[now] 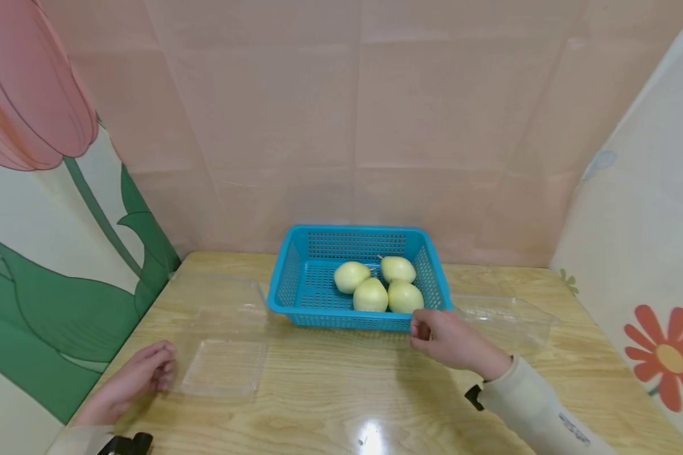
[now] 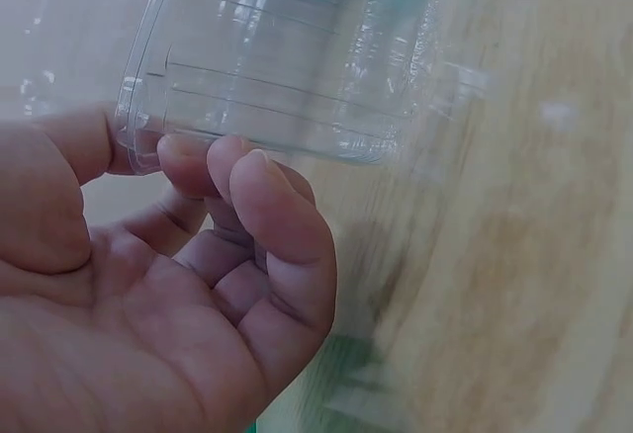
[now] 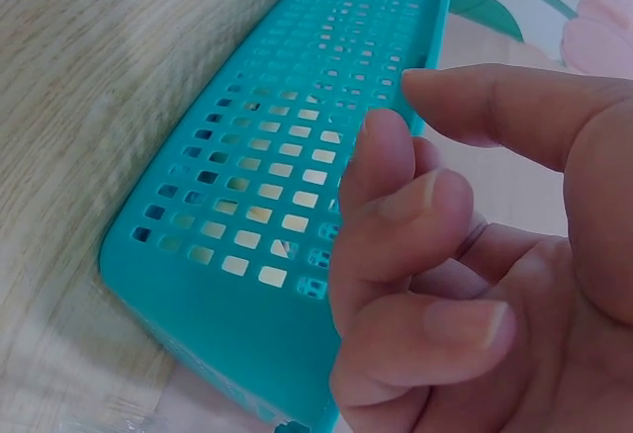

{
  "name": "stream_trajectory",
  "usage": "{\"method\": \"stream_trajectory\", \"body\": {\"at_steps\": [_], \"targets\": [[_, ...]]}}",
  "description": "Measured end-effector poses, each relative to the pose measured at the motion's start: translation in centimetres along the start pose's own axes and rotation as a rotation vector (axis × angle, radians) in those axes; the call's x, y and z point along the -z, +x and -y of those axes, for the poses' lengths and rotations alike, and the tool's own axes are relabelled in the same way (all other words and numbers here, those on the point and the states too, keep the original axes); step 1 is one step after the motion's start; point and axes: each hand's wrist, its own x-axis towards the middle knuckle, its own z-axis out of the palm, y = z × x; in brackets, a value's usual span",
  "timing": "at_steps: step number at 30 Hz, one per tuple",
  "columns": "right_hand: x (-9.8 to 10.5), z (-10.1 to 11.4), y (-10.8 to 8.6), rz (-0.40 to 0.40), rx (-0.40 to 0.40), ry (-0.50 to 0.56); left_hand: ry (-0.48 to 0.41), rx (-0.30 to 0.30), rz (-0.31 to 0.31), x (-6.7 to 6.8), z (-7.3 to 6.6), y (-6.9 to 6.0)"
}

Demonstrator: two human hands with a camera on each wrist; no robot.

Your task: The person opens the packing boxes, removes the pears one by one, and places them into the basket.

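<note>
In the head view, my left hand (image 1: pixel 150 366) is at the left edge of an open clear plastic box (image 1: pixel 222 366). In the left wrist view its thumb and curled fingers meet at the rim of the clear box (image 2: pixel 277 87) and pinch it. My right hand (image 1: pixel 452 338), with loosely bent fingers, is beside the front right corner of a blue basket (image 1: pixel 341 319). In the right wrist view a gap shows between thumb and index finger, close against the basket rim, and I see nothing held. Several pale green pears (image 1: pixel 370 295) lie in the basket.
Another clear plastic box (image 1: pixel 506 316) stands right of the basket, hard to make out against the wood. The wooden table (image 1: pixel 330 392) ends at a pink backdrop (image 1: pixel 358 126). Flower-printed panels (image 1: pixel 632 265) flank both sides.
</note>
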Motion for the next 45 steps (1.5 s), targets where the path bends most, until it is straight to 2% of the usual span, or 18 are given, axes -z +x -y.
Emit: {"method": "stream_trajectory", "body": {"at_steps": [9, 18, 30, 37, 45], "targets": [[-0.3, -0.1, -0.1, 0.007, 0.008, 0.015, 0.023, 0.025, -0.078, 0.5, -0.3, 1.0], [-0.5, -0.1, -0.2, 0.008, 0.011, 0.007, 0.060, 0.052, -0.230, 0.3, -0.6, 2.5], [-0.6, -0.1, -0.5, 0.019, 0.011, 0.016, 0.127, 0.013, -0.252, 0.1, -1.8, 5.1], [-0.5, 0.0, -0.8, 0.034, -0.003, 0.022, 0.162, 0.018, -0.306, -0.3, -2.3, 6.4], [-0.4, 0.1, -1.0, 0.037, -0.006, 0.037, 0.206, -0.024, -0.354, -0.3, -2.9, 7.7]]}}
